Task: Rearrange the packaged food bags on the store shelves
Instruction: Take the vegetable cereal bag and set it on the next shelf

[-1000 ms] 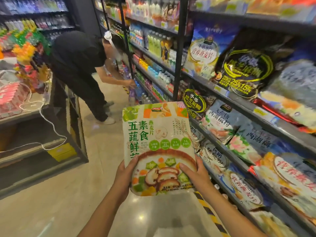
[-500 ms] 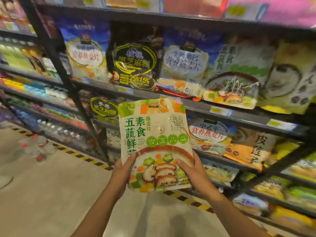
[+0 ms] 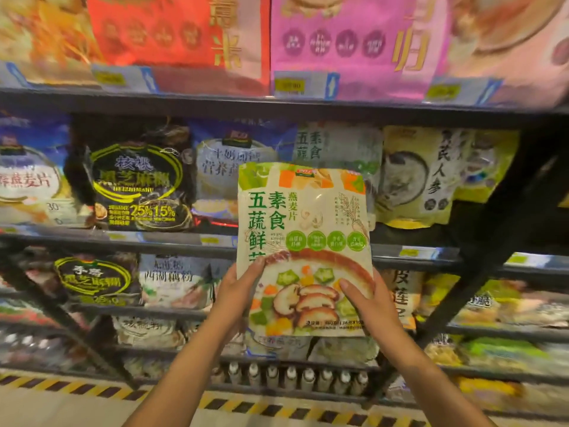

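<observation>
Oatmeal bag (image 3: 303, 241) was upright in front of the middle shelf (image 3: 415, 257), left hand (image 3: 238, 291) and right hand (image 3: 374, 300) closed on its lower edges. Looked light, floppy, slick; low two-sided grip seemed right.

Cream-and-green oatmeal bag (image 3: 303, 241), green Chinese lettering, bowl of mushrooms and diced veg printed at bottom; upright, face to camera, frame center. Shelf bags behind: matching bag (image 3: 335, 146) at 12 o'clock, black sesame bag (image 3: 135, 183) at 9, yellow ginseng bag (image 3: 431, 177) at 3, all standing.
</observation>
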Motion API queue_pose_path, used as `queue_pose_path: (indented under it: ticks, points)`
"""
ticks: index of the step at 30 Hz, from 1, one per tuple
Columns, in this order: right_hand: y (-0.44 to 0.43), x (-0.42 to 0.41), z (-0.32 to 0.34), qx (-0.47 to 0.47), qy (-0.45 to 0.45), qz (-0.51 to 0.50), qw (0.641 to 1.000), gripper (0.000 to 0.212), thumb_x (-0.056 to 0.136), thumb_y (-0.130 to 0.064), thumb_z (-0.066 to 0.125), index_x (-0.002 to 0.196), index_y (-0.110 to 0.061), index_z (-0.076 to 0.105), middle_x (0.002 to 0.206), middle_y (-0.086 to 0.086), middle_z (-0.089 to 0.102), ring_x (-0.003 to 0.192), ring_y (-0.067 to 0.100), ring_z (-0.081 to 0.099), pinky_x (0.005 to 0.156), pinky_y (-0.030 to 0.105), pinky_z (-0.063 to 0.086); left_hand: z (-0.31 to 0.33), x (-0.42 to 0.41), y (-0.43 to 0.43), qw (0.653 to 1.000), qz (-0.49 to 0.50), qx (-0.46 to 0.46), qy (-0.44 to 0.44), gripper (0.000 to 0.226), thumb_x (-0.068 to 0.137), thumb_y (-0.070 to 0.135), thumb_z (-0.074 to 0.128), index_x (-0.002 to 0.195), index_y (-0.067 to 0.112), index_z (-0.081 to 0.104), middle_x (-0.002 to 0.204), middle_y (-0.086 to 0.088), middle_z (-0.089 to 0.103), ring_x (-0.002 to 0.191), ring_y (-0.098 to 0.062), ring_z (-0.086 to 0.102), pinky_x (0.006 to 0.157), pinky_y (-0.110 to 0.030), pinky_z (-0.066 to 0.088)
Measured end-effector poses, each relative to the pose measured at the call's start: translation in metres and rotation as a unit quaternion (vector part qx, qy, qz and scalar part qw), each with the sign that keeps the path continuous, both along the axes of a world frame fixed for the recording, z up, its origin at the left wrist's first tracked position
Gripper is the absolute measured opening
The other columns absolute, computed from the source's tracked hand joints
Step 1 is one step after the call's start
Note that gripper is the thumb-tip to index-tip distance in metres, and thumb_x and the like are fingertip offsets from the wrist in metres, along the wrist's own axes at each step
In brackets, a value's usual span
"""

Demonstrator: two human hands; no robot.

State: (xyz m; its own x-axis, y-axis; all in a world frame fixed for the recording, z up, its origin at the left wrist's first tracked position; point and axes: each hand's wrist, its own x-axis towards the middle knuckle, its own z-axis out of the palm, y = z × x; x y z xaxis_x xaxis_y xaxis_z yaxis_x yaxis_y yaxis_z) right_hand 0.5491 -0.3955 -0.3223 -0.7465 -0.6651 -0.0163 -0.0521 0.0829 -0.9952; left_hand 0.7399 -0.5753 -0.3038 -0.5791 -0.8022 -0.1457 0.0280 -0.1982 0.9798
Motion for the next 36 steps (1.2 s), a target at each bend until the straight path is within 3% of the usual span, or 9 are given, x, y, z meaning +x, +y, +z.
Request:
queue_pose_path:
  ticks: [2,6,9,15,19,22,27,30,36]
  points:
    - [-0.011,-0.021,0.013,-0.007,0.022,-0.013,1.0,0.061,0.087,-0.039,0.076,0.142,-0.033,0.052,0.133,-0.016,0.064,0.121,0.0,0.059,0.108,0.036,0.046,0.013,-0.025,-0.015,0.999,-0.026,-0.009,0.018,0.054,0.083,0.062,0.075,0.128,0.033,0.069,0.121,0.002,0.078,0.116,-0.022,0.072,0.105,-0.053,0.053]
    - [-0.032,-0.061,0.037,-0.028,0.045,-0.045,0.998,0.052,0.089,-0.037,0.076,0.136,-0.035,0.056,0.129,-0.015,0.068,0.12,0.006,0.064,0.104,0.037,0.051,0.043,-0.075,-0.039,0.998,-0.057,-0.027,0.028,0.008,0.099,0.041,0.065,0.106,0.043,0.062,0.113,0.015,0.072,0.107,-0.005,0.066,0.092,-0.033,0.051]
    - [-0.048,-0.084,0.054,-0.035,0.06,-0.062,0.996,0.046,0.091,-0.036,0.074,0.134,-0.038,0.056,0.129,-0.017,0.067,0.119,0.004,0.063,0.102,0.035,0.051,0.058,-0.106,-0.058,0.997,-0.065,-0.031,0.036,0.006,0.101,0.036,0.064,0.104,0.04,0.065,0.1,0.015,0.078,0.105,-0.013,0.071,0.096,-0.038,0.054]
    - [-0.076,-0.121,0.069,-0.027,0.094,-0.092,0.991,0.049,0.092,-0.037,0.074,0.137,-0.036,0.054,0.129,-0.019,0.064,0.118,-0.001,0.059,0.096,0.026,0.047,0.065,-0.155,-0.099,0.997,-0.062,-0.037,0.023,0.034,0.093,0.049,0.071,0.114,0.022,0.071,0.111,-0.006,0.079,0.107,-0.027,0.074,0.1,-0.05,0.057]
    - [-0.089,-0.143,0.06,0.01,0.077,-0.097,0.992,0.09,0.075,-0.068,0.079,0.15,-0.032,0.044,0.148,-0.007,0.057,0.136,0.016,0.053,0.115,0.048,0.043,0.053,-0.177,-0.123,0.999,-0.03,-0.009,-0.023,0.109,0.054,0.072,0.076,0.137,0.004,0.051,0.126,-0.016,0.068,0.111,-0.034,0.069,0.1,-0.057,0.055]
    - [-0.09,-0.16,0.041,0.024,0.071,-0.083,0.994,0.109,0.064,-0.083,0.076,0.154,-0.036,0.037,0.155,-0.008,0.049,0.143,0.017,0.047,0.118,0.051,0.04,0.055,-0.179,-0.124,0.998,-0.039,-0.022,-0.036,0.083,0.061,0.062,0.078,0.114,0.0,0.065,0.112,-0.022,0.075,0.099,-0.031,0.072,0.093,-0.046,0.058]
    - [-0.088,-0.151,0.044,0.026,0.092,-0.069,0.993,0.075,0.079,-0.062,0.078,0.145,-0.039,0.049,0.138,-0.014,0.064,0.129,0.011,0.06,0.112,0.048,0.048,0.033,-0.175,-0.124,0.993,-0.081,-0.086,-0.023,0.052,0.082,0.06,0.076,0.098,0.011,0.075,0.09,-0.002,0.077,0.086,-0.018,0.074,0.075,-0.034,0.056]
    - [-0.086,-0.154,0.044,0.036,0.099,-0.061,0.993,0.063,0.085,-0.047,0.077,0.141,-0.036,0.052,0.132,-0.011,0.068,0.123,0.011,0.064,0.108,0.048,0.051,0.029,-0.172,-0.121,0.988,-0.095,-0.124,-0.01,0.026,0.098,0.036,0.068,0.079,0.019,0.072,0.062,0.01,0.069,0.061,0.0,0.064,0.059,-0.019,0.049]
    - [-0.099,-0.162,0.059,0.047,0.09,-0.087,0.991,0.022,0.094,-0.027,0.074,0.11,-0.028,0.059,0.111,-0.003,0.07,0.109,0.019,0.068,0.094,0.044,0.058,0.042,-0.18,-0.128,0.988,-0.088,-0.123,-0.036,0.038,0.099,0.03,0.067,0.062,0.019,0.067,0.055,0.009,0.062,0.053,-0.006,0.056,0.056,-0.026,0.043]
